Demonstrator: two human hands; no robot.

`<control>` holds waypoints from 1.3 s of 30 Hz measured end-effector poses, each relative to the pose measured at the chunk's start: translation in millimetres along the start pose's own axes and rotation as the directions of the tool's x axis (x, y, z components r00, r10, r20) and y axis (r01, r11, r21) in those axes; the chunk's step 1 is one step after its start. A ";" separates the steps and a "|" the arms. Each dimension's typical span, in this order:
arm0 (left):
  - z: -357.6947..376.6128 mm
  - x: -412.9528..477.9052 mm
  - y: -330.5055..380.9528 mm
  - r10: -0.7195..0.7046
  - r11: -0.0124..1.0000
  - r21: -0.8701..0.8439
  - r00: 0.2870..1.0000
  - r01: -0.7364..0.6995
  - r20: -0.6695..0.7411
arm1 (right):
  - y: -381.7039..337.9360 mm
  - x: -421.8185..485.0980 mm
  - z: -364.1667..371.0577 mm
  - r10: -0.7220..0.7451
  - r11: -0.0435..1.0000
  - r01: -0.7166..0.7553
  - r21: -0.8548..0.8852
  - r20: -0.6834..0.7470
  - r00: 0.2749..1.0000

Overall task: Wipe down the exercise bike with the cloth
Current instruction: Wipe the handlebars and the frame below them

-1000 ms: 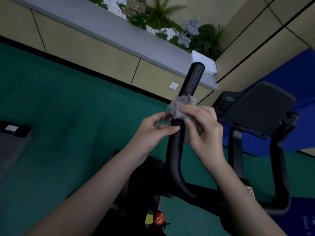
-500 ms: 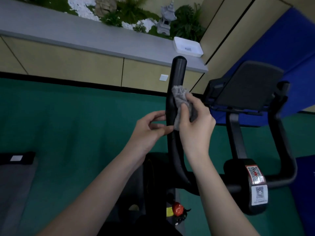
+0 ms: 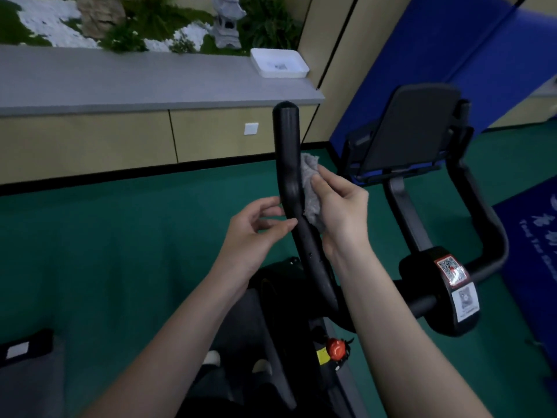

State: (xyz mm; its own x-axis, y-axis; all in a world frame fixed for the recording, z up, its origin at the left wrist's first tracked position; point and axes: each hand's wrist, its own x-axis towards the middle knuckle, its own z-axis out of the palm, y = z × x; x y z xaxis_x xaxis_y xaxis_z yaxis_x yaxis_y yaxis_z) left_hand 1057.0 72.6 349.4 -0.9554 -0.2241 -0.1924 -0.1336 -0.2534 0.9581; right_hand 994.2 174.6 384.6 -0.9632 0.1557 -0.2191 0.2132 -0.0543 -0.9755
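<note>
**Two hands at the near handlebar horn: wiping step in progress**

Head view. The right hand (image 3: pixel 340 212) grips a crumpled grey cloth (image 3: pixel 310 182), thumb on top and fingers curled behind it, and presses it against the right face of the upright black handlebar horn (image 3: pixel 286 140). The left hand (image 3: pixel 253 233) is relaxed and holds nothing. Its fingers are loosely bent, and the index fingertip touches the opposite face of the same horn, level with the heel of the right hand. The horn thus passes between the two hands, with the cloth on the right-hand side only.

The step in hand appears to be the wipe of this horn, about midway up its length. The rounded tip stands above both hands and the lower curve runs down below the wrists. The next move probably calls for sliding the cloth along the tube towards one end, or wrapping it round to reach the left face, while the left hand steadies the bar.

Much of the exercise bike (image 3: pixel 437 294) looks still to be done. The tablet holder (image 3: pixel 416 128) and the second horn (image 3: pixel 482 212) lie to the right of the right hand, and the red knob (image 3: pixel 336 349) sits below, between the forearms. Beyond the fingertips, a white tray (image 3: pixel 280 63) rests on a grey bench (image 3: pixel 150 82).
</note>
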 end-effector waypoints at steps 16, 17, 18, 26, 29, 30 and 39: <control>-18.3 28.5 12.4 0.110 0.979 0.167 0.992 -0.118 0.057 | 2.7 -33.1 -30.9 -0.200 0.882 0.228 -0.411 0.110 0.973; -17.2 28.5 12.1 0.115 0.978 0.166 0.992 -0.123 0.058 | 4.1 -37.8 -35.6 -0.198 0.867 0.227 -0.444 0.110 0.974; -16.2 27.8 11.5 0.118 0.978 0.165 0.991 -0.126 0.058 | 5.0 -42.1 -40.5 -0.196 0.859 0.224 -0.461 0.109 0.975; -8.8 26.7 12.1 0.100 0.982 0.158 0.994 -0.106 0.045 | -0.6 -42.7 -31.4 -0.481 0.702 0.556 -0.445 0.280 0.831; -11.4 24.8 13.2 0.091 0.980 0.175 0.995 -0.096 0.038 | -0.1 -43.9 -54.0 -0.433 0.697 0.566 -0.441 0.370 0.822; -12.0 24.3 13.7 0.087 0.980 0.175 0.995 -0.092 0.038 | -2.8 -43.0 -60.6 -0.419 0.727 0.552 -0.409 0.372 0.828; -15.7 14.0 3.9 0.133 0.966 0.228 0.990 -0.119 -0.050 | -6.9 -29.7 -42.7 -0.378 0.582 0.707 -0.402 0.635 0.673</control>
State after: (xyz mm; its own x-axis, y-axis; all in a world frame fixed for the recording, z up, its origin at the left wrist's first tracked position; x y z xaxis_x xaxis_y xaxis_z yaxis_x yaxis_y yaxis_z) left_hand 1047.2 53.7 347.2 -0.9502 -0.3029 -0.0734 -0.0758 -0.0038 0.9971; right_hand 1028.3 212.5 396.9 -0.8331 -0.5013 0.2337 -0.4906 0.4749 -0.7306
